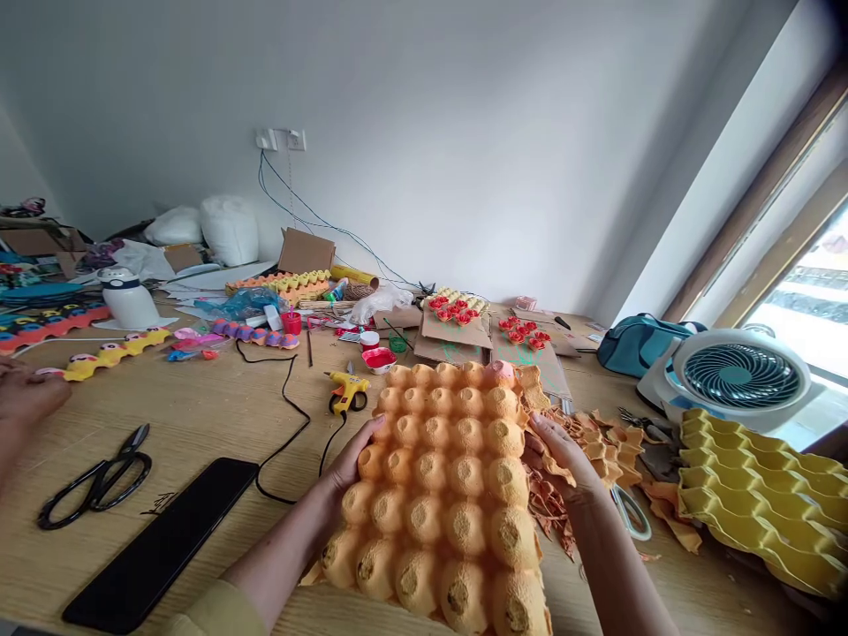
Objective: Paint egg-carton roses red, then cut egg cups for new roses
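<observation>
An orange egg tray [437, 477], bumps facing up, is held between my two hands over the front of the wooden table. My left hand [352, 452] grips its left edge, fingers partly hidden behind it. At the right edge, my right hand [563, 455] is wrapped round the tray, near a torn flap. Orange cut scraps [602, 446] lie beyond and beside my right hand. Behind the tray's upper left corner are a yellow glue gun [347, 391] and a dish of red paint [379, 359].
Black scissors [99, 481] and a black flat slab [165, 548] lie at left. Another person's hand [30, 389] is at the far left edge. Yellow egg trays [761, 495] and a fan [738, 375] stand at right. Red paper flowers [454, 311] sit on cardboard behind.
</observation>
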### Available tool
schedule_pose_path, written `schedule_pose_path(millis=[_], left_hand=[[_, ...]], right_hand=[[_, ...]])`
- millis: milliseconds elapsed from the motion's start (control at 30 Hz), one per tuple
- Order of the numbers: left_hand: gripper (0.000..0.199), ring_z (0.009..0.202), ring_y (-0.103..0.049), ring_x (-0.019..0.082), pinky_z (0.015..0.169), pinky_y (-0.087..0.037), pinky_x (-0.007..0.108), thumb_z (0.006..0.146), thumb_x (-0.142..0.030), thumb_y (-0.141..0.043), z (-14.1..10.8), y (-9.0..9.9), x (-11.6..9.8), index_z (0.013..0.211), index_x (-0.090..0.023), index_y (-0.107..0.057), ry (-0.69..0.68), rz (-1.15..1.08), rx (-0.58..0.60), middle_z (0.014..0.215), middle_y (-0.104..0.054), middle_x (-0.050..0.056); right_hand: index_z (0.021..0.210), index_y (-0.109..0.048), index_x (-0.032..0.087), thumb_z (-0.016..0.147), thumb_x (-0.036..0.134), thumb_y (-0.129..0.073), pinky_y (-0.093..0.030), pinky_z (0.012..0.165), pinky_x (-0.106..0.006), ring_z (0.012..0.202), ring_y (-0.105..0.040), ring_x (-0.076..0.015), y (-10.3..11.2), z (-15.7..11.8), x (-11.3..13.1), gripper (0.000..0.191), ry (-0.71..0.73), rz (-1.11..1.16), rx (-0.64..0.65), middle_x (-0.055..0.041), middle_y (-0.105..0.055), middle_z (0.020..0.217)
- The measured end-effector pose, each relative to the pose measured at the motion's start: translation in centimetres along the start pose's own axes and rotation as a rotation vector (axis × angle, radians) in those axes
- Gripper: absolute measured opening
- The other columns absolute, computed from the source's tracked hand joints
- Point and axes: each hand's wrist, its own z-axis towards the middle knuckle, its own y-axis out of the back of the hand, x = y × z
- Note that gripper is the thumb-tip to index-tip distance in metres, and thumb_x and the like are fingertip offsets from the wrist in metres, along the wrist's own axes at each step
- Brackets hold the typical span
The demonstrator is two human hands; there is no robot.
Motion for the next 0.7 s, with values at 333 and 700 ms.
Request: schedule_pose_path(millis=[333, 700], left_hand=[[0.053, 0.106, -0.075, 0.036, 0.089, -0.059, 0.045, 0.084, -0.055, -0.064, 0.4, 0.0, 0.2, 0.126, -0.022, -0.067, 0.039, 0.047, -0.087, 0.099, -0.081, 0.009], [0.055, 0.111, -0.073, 0.036, 0.092, -0.059, 0.045, 0.084, -0.054, -0.066, 0.3, 0.3, 0.5, 0.126, -0.019, -0.068, 0.148, 0.077, -0.006, 0.104, -0.081, 0.012]], right_hand=[[0.082, -0.068, 0.022, 0.072, 0.068, -0.077, -0.048, 0.054, -0.027, 0.059, -0.059, -0.016, 2.9, 0.3, -0.7, 0.048, -0.152, 0.15, 0.2, -0.0013, -0.066, 0.07], [0.098, -0.071, 0.021, 0.082, 0.068, -0.067, -0.054, 0.062, -0.032, 0.075, -0.068, -0.0241, 1.4, 0.8, 0.6, 0.05, -0.027, 0.079, -0.048, -0.0046, -0.074, 0.081]])
